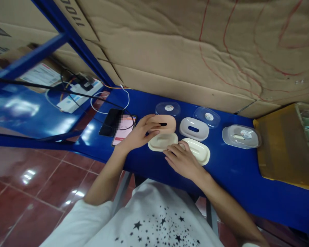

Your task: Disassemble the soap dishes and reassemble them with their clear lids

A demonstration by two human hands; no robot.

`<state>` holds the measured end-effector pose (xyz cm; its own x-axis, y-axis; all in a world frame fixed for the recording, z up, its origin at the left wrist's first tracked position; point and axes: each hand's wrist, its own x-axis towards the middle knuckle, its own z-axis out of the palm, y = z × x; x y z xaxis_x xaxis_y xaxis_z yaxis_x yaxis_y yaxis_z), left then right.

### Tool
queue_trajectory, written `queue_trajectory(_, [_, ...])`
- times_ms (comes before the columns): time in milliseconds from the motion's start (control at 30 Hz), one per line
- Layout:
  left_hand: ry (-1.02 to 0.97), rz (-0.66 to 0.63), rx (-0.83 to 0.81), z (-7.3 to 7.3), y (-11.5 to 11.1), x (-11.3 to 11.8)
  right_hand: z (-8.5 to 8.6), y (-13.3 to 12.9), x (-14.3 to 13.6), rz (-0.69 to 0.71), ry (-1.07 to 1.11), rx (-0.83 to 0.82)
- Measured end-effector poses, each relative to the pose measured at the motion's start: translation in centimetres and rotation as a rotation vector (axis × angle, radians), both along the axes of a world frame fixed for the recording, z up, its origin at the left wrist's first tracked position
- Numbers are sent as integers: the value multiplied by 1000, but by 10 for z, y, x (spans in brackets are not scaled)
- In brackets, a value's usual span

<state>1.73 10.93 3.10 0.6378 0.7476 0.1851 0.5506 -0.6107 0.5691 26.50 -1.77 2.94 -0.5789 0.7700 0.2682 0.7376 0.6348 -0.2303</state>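
My left hand (pixel 137 133) reaches over a peach oval piece with a dark slot (pixel 168 120), fingers spread and touching its left part. In front of that piece lies a shallow cream oval dish (pixel 163 141). My right hand (pixel 181 159) is curled at the left end of a second cream oval dish (pixel 201 151), its thumb over the rim; the fingertips are partly hidden. Behind this dish sits a pale grey-lilac oval piece (pixel 203 132), also slotted. Two clear plastic lids with round stickers, a left lid (pixel 161 108) and a right lid (pixel 214 120), lie at the back.
To the right stands a clear-lidded oval box (pixel 228 137), beside a brown carton (pixel 278 147) with wrapped goods. On the left are a black phone (pixel 109 121) and a phone with a lit screen (pixel 126 132). Cables run to a white power strip (pixel 74 99). Cardboard (pixel 170 51) walls the blue table's back.
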Motion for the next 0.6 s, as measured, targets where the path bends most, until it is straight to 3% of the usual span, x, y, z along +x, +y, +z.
queue_trajectory(233, [11,-92,-5,-3,19,11,-12,-5,-6,100,-63,-100])
queue_trajectory(367, [31,-112,-1,-6,22,13,-2,0,0,116,6,-106])
queue_trajectory(467, [43,-89,31,-7,15,13,14,8,31,-34,89,-35])
queue_trajectory(600, [97,-59,113,-3,-10,11,29,11,106,-471,118,38])
